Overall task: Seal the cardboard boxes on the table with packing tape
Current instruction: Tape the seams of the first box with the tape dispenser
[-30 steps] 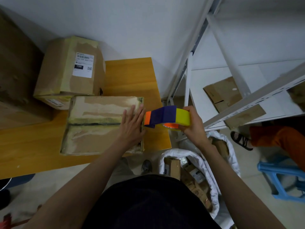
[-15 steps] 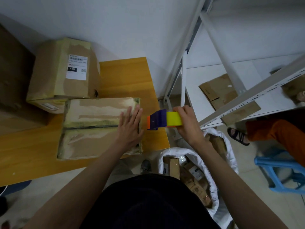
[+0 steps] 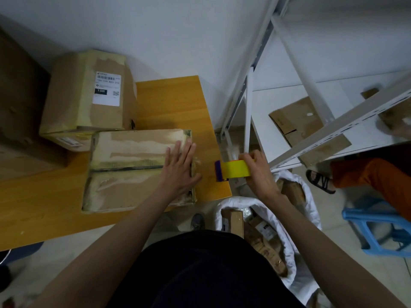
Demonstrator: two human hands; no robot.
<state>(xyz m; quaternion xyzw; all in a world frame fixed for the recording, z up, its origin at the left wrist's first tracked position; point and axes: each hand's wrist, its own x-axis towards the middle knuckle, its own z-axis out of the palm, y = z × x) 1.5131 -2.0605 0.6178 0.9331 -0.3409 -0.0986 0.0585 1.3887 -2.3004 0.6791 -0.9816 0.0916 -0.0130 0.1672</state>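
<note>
A flat cardboard box [image 3: 124,170] lies on the wooden table [image 3: 173,103], its two top flaps meeting in a dark seam across the middle. My left hand [image 3: 180,167] presses flat on the box's right end, fingers straight and spread over the seam. My right hand [image 3: 258,172] grips a yellow and purple tape dispenser [image 3: 231,171] just right of the box, above the table's right edge. A taller box with a white shipping label [image 3: 89,94] stands behind the flat one.
A large brown box [image 3: 20,121] fills the table's left side. A white metal shelf frame [image 3: 249,107] stands to the right with flattened cardboard [image 3: 298,121] on it. A white sack of parcels [image 3: 266,232] sits on the floor below. A blue stool [image 3: 378,230] and another person's leg [image 3: 373,176] are at right.
My right hand has lowered the tape dispenser and turned it so its purple end faces the box's right end. My left hand stays pressed on the box.
</note>
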